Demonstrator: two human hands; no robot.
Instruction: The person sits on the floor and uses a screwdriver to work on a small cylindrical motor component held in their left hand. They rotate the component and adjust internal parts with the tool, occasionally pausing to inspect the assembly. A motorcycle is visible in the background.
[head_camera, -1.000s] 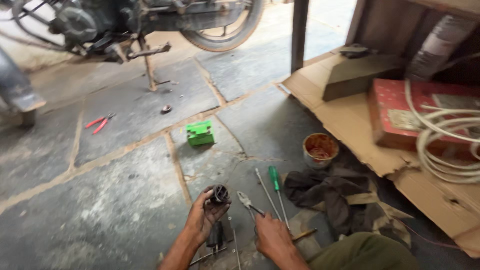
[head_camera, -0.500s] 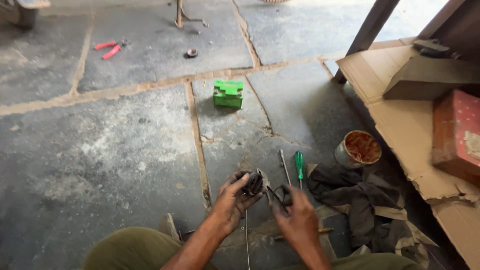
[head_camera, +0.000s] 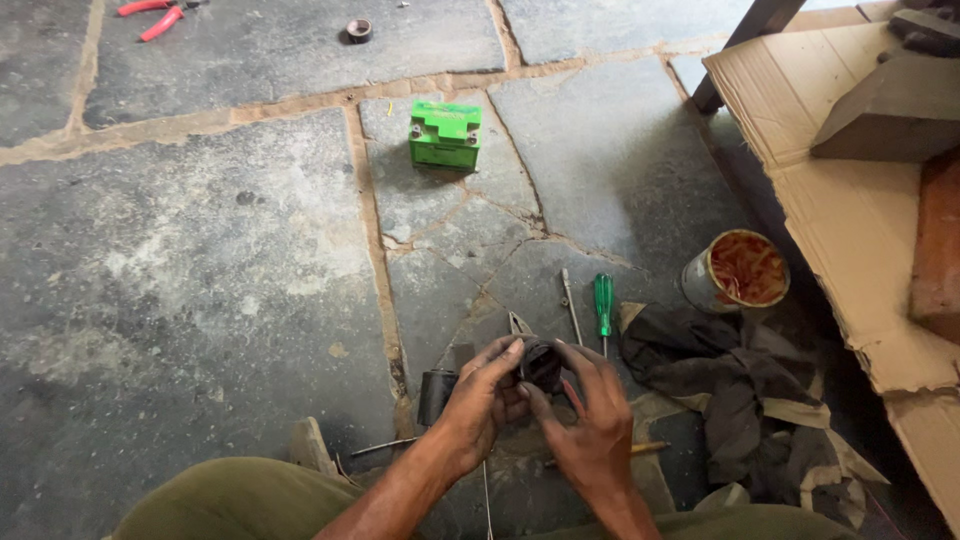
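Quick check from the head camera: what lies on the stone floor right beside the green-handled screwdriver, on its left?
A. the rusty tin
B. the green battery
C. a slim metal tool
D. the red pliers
C: a slim metal tool lies alongside the green-handled screwdriver, just beyond the small dark part that both hands hold.

Stone floor (head_camera: 200, 250): green battery (head_camera: 444, 134), screwdriver (head_camera: 603, 306), rag (head_camera: 730, 385), tin (head_camera: 736, 272)

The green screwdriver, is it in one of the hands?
No. The green screwdriver lies on the stone floor, while the left hand and right hand hold a small black part.
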